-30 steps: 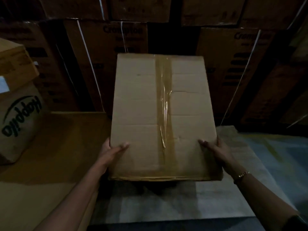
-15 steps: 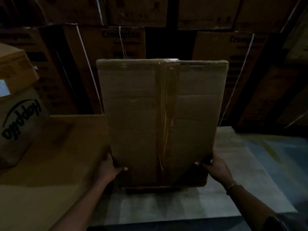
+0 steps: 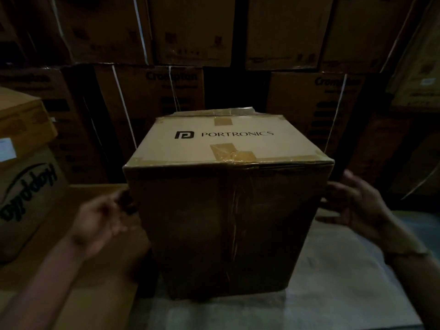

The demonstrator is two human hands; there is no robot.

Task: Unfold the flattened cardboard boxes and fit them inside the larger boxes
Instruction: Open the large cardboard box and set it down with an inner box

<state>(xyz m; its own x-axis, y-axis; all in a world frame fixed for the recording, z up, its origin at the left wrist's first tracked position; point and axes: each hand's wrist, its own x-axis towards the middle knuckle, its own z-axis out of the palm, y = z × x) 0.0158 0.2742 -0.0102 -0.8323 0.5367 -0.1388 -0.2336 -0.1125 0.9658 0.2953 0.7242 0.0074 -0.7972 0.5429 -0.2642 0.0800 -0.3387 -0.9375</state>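
A taped brown cardboard box (image 3: 228, 210) printed PORTRONICS stands upright at frame centre on the pale bench (image 3: 333, 282). The left hand (image 3: 102, 217) and right hand (image 3: 357, 206) flank it, fingers spread, blurred; contact unclear.

Stacked cartons (image 3: 152, 96) close behind box (image 3: 226, 222).

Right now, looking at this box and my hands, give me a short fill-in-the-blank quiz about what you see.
1. The word printed on top of the box is ____.
2. The left hand is at the box's left side and the right hand is at its ____ side.
3. The seam down the box's near face is covered with clear ____.
4. The box at far left has its printed name turned ____.

Missing words: PORTRONICS; right; tape; upside down
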